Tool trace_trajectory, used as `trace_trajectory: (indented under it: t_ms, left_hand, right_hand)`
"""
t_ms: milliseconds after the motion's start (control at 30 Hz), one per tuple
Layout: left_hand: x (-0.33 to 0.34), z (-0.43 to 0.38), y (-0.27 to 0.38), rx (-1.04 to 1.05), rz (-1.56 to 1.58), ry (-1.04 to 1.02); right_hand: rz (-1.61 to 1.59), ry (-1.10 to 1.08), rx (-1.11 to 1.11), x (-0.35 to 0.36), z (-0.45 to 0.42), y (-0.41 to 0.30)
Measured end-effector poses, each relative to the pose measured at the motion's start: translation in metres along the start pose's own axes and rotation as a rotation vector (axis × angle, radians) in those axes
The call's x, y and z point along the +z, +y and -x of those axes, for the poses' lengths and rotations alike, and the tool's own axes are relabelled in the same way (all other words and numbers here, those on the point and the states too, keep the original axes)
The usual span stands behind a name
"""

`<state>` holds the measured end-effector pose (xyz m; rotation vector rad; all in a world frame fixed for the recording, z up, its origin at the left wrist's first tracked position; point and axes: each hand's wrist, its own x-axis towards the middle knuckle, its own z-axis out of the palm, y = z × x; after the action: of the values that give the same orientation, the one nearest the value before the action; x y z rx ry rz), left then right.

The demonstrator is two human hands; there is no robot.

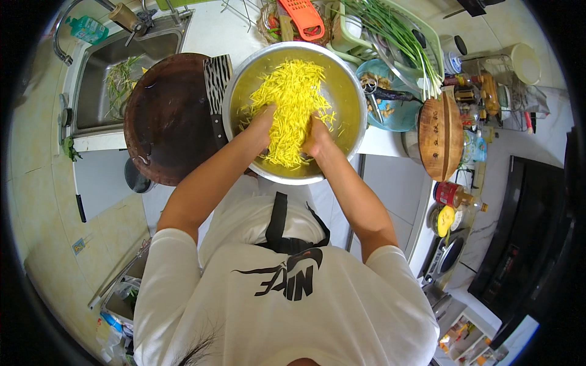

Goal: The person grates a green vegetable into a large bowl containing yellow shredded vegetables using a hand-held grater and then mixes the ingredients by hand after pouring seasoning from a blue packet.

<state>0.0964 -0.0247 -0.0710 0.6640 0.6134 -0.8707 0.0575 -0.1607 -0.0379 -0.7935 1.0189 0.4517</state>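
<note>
A wide metal bowl [350, 132] holds a mound of thin yellow vegetable shreds [293, 105]. My left hand [263, 124] cups the shreds from the left, and its fingers are buried under them. From the other side my right hand [316, 135] grips the mound, its fingertips also hidden. Touching the bowl's left side is a cleaver [217, 89] with a striped blade, lying on a round, dark wooden chopping board [169, 119]. Some loose shreds stick to the bowl's inner wall.
A sink [87, 110] with plant scraps is at left. Behind the bowl lies an orange grater [304, 18]. Spring onions [403, 41] top a green rack [437, 45]; a blue basin [398, 116] and a wooden lid [440, 137] stand right. Farther right is a cut yellow squash piece [445, 220].
</note>
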Motion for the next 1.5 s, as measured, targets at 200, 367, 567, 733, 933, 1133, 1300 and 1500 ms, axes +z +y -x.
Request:
trace_trajectory:
  t_ms: [200, 367, 567, 733, 933, 1133, 1300, 1500]
  left_hand:
    - [0.048, 0.051, 0.009, 0.379, -0.17, 0.053]
    - [0.034, 0.071, 0.038, 0.377, -0.171, -0.014]
    - [0.03, -0.036, 0.067, 0.212, -0.123, 0.194]
    - [0.037, -0.051, 0.053, 0.346, -0.464, 0.094]
    - [0.033, 0.07, 0.034, 0.3, -0.493, 0.129]
    - [0.004, 0.026, 0.015, 0.0, -0.074, 0.059]
    - [0.026, 0.004, 0.009, 0.17, -0.145, 0.047]
    - [0.038, 0.069, 0.033, 0.468, -0.276, -0.054]
  right_hand:
    - [0.072, -0.247, -0.376, 0.003, 0.028, -0.016]
    - [0.35, -0.187, -0.354, -0.021, 0.037, -0.054]
    - [0.245, -0.057, -0.46, -0.004, -0.067, -0.073]
    - [0.18, -0.077, -0.325, 0.037, -0.054, -0.063]
    - [0.659, -0.189, -0.466, 0.0, 0.049, -0.045]
    - [0.016, -0.008, -0.063, -0.009, 0.025, -0.014]
    - [-0.053, -0.185, -0.056, 0.013, 0.003, -0.022]
    - [0.503, -0.196, -0.545, -0.016, 0.04, -0.047]
